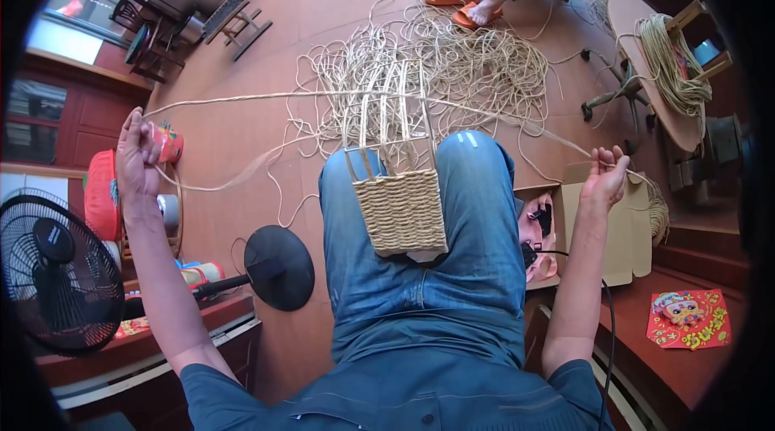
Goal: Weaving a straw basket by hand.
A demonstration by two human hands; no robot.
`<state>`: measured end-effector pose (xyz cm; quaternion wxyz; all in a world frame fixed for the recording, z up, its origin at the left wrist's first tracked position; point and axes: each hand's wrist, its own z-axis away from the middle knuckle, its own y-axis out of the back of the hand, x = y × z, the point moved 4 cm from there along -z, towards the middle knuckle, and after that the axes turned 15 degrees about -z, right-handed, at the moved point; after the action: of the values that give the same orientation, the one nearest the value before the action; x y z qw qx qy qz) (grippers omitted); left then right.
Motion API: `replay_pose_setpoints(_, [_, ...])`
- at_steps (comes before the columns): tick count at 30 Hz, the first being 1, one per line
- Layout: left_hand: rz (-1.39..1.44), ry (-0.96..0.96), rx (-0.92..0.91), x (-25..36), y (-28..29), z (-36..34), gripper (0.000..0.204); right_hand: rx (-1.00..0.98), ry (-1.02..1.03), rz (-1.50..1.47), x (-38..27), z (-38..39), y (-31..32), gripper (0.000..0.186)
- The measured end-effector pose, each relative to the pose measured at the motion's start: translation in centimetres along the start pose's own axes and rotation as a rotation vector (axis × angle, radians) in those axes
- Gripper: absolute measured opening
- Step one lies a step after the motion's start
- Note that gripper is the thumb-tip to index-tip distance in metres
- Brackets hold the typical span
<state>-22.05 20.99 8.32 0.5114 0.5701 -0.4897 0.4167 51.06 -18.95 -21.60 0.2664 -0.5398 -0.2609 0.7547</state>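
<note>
A partly woven tan basket (401, 215) rests on my lap between my thighs, its upper part a frame of bare upright strands. A pale cord (263, 95) runs loosely across those strands out to both sides. My left hand (137, 148) is raised at the far left, fingers curled round the cord. My right hand (607, 173), out to the right at about knee height, pinches the cord between its fingers. A large tangled heap of the same cord (492, 60) lies on the floor beyond the basket.
A black fan (55, 269) and its round base (278, 265) are at left. An open cardboard box (613, 237) sits by my right leg, near a board with coiled cord (678, 76). Another person's feet (487, 10) and orange slippers are at top, chairs (137, 27) at upper left.
</note>
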Motion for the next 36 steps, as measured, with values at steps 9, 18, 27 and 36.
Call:
replay_pose_setpoints(9, [-0.263, -0.061, 0.327, 1.2, 3.2, -4.1, 0.019, -0.044, -0.148, -0.043, 0.1, 1.9, -0.4, 0.041])
replay_pose_setpoints(18, [-0.259, -0.164, 0.214, -1.6, 1.6, -4.7, 0.019, -0.437, -0.420, -0.189, -0.6, 5.6, -4.0, 0.040])
replay_pose_setpoints(27, [-0.491, -0.507, -0.301, 4.5, -18.5, 12.2, 0.036, -0.771, -0.937, -0.307, 1.0, 27.4, -16.7, 0.038])
replay_pose_setpoints(36, [-0.674, -0.509, -0.601, -0.9, -23.5, 24.3, 0.023, -0.889, -1.055, -0.168, 3.0, 32.2, -15.2, 0.036])
